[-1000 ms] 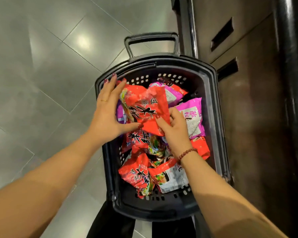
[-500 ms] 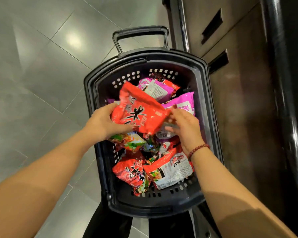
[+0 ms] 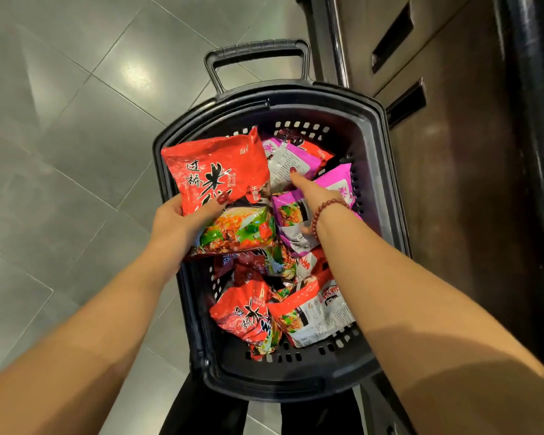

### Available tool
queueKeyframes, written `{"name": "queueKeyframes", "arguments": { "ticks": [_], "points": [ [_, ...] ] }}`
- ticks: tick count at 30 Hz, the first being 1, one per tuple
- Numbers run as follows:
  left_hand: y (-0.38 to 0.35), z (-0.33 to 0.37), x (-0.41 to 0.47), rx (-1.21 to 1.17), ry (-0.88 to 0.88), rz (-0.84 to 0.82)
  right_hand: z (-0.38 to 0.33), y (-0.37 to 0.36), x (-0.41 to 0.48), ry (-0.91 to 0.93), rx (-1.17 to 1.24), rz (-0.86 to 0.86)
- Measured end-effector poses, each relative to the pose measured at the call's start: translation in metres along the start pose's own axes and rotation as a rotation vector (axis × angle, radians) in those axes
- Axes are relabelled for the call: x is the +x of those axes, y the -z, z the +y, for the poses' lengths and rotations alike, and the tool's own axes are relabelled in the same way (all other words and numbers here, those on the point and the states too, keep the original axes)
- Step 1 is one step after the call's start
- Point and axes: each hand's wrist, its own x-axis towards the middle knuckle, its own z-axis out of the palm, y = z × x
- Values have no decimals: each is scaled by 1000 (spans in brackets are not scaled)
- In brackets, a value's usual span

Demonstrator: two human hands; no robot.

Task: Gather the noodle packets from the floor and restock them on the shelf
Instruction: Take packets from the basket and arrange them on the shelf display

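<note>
My left hand [image 3: 176,224] grips a red noodle packet [image 3: 217,174] by its lower edge and holds it above the left side of a black basket [image 3: 296,97]. My right hand [image 3: 311,196] reaches down among the purple packets [image 3: 291,215] in the basket's far half. One digit stretches onto the white back of a packet [image 3: 283,161]; the other fingers are hidden. More red packets [image 3: 248,315] lie in the near half of the basket.
The basket's pull handle [image 3: 258,51] sticks out at the far end. A dark brown unit [image 3: 453,199] with slots stands close on the right. Grey floor tiles [image 3: 60,152] spread to the left. My dark trouser legs [image 3: 201,416] show below the basket.
My left hand has lifted the red packet and turned it face up. My right hand has let go of that packet and dropped among the purple packets.
</note>
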Motion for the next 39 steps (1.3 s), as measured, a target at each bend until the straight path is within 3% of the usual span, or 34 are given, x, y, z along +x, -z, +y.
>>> {"name": "queueKeyframes", "arguments": {
  "ticks": [6, 15, 20, 22, 25, 29, 35, 39],
  "points": [
    [3, 0, -4, -25, 10, -50, 22, 2, 6, 69, -84, 196],
    [6, -10, -26, 33, -9, -50, 95, 41, -20, 228, 131, 105],
    [11, -17, -30, 57, 1, -49, 96, 36, -30, 667, -551, 161],
    [13, -19, -28, 66, -2, -42, 88, 32, -33, 738, -814, 162],
    [12, -20, -26, 77, 1, -52, 86, 28, -32, 701, -1001, 113],
    [12, -20, -31, 80, 5, -62, 96, 32, -29, 688, -831, 75],
    [16, -22, -41, 130, 36, -19, 115, 51, -41, 520, -139, -150],
    [28, -26, -59, 110, 96, 30, 120, 48, -53, 447, 44, 13]
  ]
}}
